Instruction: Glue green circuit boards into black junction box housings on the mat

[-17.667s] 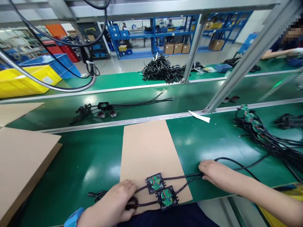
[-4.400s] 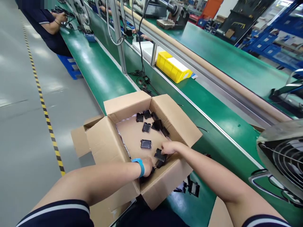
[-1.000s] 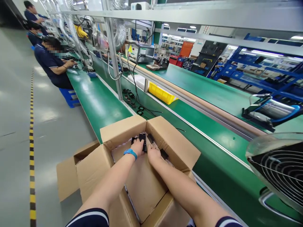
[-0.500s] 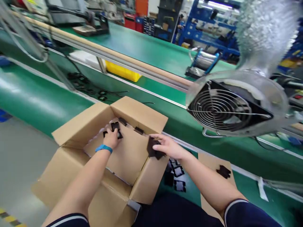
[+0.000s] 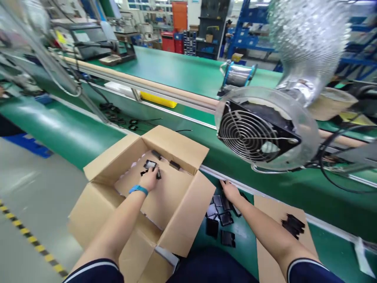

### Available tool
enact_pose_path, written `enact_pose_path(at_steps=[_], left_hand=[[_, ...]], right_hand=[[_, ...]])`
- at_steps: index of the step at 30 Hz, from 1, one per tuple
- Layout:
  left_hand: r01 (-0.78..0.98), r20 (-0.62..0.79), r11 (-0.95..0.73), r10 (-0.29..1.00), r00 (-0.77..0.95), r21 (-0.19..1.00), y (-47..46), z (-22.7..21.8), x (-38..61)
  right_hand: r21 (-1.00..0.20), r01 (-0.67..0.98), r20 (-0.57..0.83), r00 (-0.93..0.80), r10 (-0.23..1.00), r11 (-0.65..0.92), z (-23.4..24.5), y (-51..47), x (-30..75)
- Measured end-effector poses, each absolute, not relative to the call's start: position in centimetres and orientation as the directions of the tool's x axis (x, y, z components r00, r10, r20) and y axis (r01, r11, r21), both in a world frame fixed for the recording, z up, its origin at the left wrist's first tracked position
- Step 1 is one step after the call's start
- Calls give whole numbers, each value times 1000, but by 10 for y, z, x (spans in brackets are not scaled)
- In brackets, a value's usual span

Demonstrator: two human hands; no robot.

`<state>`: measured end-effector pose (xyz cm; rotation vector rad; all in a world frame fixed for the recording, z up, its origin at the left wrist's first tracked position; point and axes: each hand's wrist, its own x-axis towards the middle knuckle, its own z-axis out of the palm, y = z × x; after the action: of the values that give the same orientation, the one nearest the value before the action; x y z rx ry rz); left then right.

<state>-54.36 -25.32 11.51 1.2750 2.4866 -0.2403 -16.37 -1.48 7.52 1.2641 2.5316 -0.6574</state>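
Observation:
My left hand (image 5: pixel 149 179) reaches into an open cardboard box (image 5: pixel 188 214), its fingers closed on small black plastic frames (image 5: pixel 150 164) lying on a flat cardboard sheet (image 5: pixel 173 192). A blue band circles that wrist. Outside the box, on the green bench, my right hand (image 5: pixel 230 191) is low among black plastic parts, its fingers curled over dark pieces that it mostly hides. Close by lie several black parts (image 5: pixel 226 218), some with a pale face. Two dark blocks, one of them a black block (image 5: pixel 174 165), sit along the box's far inner wall.
A round fan guard (image 5: pixel 243 133) with a silvery duct (image 5: pixel 309 43) hangs at the right. Beyond the box runs a metal rail (image 5: pixel 176 92). A cardboard sheet (image 5: pixel 273 232) bearing black pieces (image 5: pixel 293 225) lies right. A wire spool (image 5: pixel 239 74) stands behind.
My right hand has moved from the box's right flap, where it held a stack of black parts, down to the bench. My left hand stays at the black frames. The view has shifted.

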Motion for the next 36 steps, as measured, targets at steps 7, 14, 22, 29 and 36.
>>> enact_pose_path(at_steps=[7,14,22,29,36], left_hand=[[805,-432,574,770,-469,148,-261,120,-518],[813,-459,523,806,-374,256,-271,130,-512],[792,-413,534,819,-398,296,-281,135,-518],[798,-437,546,801,-409,256,-279,128,-500],[815,-573,561,720,-393,147,-272,122,-486]], right_hand=[[-237,761,-90,-636,767,603,127,-26,-164],[-272,367,-68,-929,363,889,213,-95,-329],[-34,537,-318,-805,500,843,155,-135,-477],[-49,434,-269,-873,407,900,146,-142,-496],[-83,401,-169,-908,383,912,142,-139,-552]])
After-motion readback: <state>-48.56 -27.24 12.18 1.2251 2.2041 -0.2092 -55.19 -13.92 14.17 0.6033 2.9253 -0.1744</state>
